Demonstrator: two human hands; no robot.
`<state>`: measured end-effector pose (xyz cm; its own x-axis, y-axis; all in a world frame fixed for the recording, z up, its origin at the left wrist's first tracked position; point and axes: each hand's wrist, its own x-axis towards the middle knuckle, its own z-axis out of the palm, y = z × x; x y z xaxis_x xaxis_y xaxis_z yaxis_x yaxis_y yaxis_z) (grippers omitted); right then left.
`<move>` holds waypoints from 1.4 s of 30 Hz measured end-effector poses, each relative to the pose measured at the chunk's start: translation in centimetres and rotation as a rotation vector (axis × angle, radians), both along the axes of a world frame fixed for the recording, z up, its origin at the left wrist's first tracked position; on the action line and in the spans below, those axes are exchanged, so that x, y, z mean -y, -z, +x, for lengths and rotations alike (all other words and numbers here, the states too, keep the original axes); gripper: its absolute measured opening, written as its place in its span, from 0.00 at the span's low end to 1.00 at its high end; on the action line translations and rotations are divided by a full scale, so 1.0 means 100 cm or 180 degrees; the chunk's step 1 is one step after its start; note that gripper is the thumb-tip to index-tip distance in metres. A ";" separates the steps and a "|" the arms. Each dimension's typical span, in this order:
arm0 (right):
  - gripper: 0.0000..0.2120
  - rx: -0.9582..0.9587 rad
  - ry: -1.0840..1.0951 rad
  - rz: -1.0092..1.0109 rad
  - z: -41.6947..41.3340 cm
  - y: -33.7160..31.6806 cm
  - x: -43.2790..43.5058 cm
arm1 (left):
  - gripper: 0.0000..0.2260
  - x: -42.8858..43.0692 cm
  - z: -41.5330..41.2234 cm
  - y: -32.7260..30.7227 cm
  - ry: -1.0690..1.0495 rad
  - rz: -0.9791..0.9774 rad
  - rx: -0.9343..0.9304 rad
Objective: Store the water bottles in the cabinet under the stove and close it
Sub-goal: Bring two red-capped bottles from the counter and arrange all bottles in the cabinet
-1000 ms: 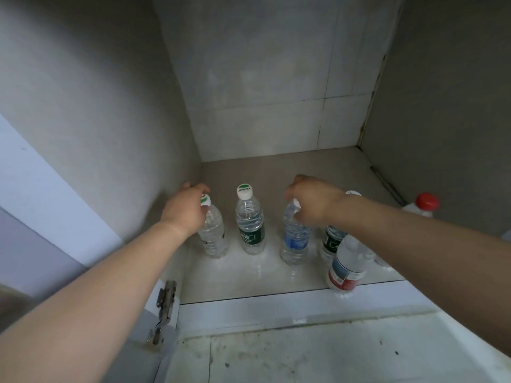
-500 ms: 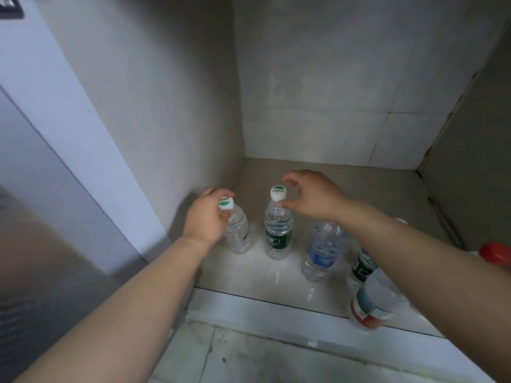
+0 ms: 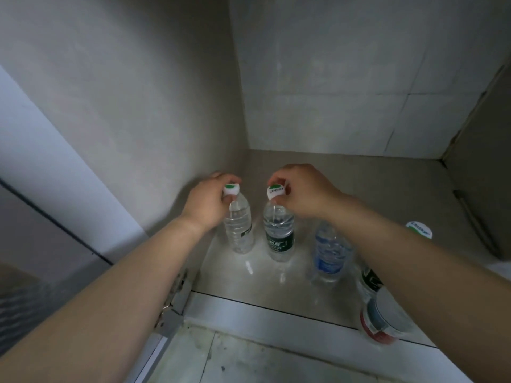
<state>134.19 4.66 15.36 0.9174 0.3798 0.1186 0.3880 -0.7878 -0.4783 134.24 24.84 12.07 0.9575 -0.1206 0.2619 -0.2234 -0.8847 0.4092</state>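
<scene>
Both hands are inside the cabinet, a bare tiled box with a glossy pale floor. Left hand has its grip pinched on the corner bottle, right hand on the green-label bottle. Three more bottles, I think, stand half-hidden under the right arm.
</scene>
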 end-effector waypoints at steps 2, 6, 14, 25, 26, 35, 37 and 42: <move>0.14 -0.0046 -0.0069 0.0011 0.000 -0.002 0.002 | 0.15 -0.004 -0.001 0.003 0.0102 -0.0039 0.0022; 0.14 -0.0112 -0.0138 0.0070 -0.003 0.000 0.004 | 0.15 -0.010 -0.001 0.009 0.0333 -0.0257 -0.0018; 0.16 -0.0090 0.0281 0.0292 -0.008 0.009 0.002 | 0.11 -0.001 0.001 0.024 0.0130 -0.0782 0.0494; 0.18 -0.0120 0.0416 0.0281 -0.012 0.012 -0.002 | 0.11 -0.012 0.007 0.021 0.0494 -0.1047 0.0171; 0.20 -0.0131 0.0442 0.0226 -0.015 0.012 0.001 | 0.11 -0.013 0.008 0.021 0.0524 -0.1040 0.0154; 0.26 -0.0513 0.1052 0.0063 -0.066 -0.005 0.046 | 0.14 -0.011 -0.001 0.026 0.0542 -0.1147 0.0117; 0.25 -0.0499 0.1190 0.0158 -0.074 -0.002 0.051 | 0.14 -0.004 -0.005 0.028 0.0401 -0.1278 0.0100; 0.15 -0.0137 0.1208 0.0147 -0.081 0.015 0.062 | 0.15 -0.005 -0.002 0.044 0.0332 -0.1336 0.0354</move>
